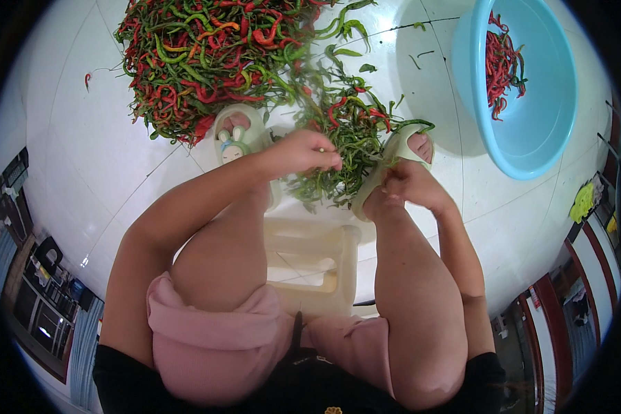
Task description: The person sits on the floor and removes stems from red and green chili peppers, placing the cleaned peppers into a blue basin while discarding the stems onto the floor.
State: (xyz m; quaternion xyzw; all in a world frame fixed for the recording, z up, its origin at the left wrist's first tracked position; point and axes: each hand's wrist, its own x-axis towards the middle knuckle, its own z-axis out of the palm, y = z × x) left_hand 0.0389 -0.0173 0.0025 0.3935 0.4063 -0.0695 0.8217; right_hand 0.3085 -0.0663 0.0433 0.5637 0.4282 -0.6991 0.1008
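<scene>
My left hand hovers over a heap of green chili stems and leaves on the floor between my feet. Its fingers are curled, and a small pale green piece, perhaps a stem end, pokes out between them. My right hand is bent inward beside my right ankle, at the heap's right side. Its fingertips are curled and partly hidden, with blurred green strands by them; whether it holds anything is unclear. Some red chilies lie among the greens. Beyond my left foot rises a large pile of red and green chilies.
A light blue plastic basin stands tilted-looking at the right, with red chilies inside. My feet wear pale green slippers. Beneath me is a cream plastic stool. Loose green chilies and stem bits lie on the white tile floor.
</scene>
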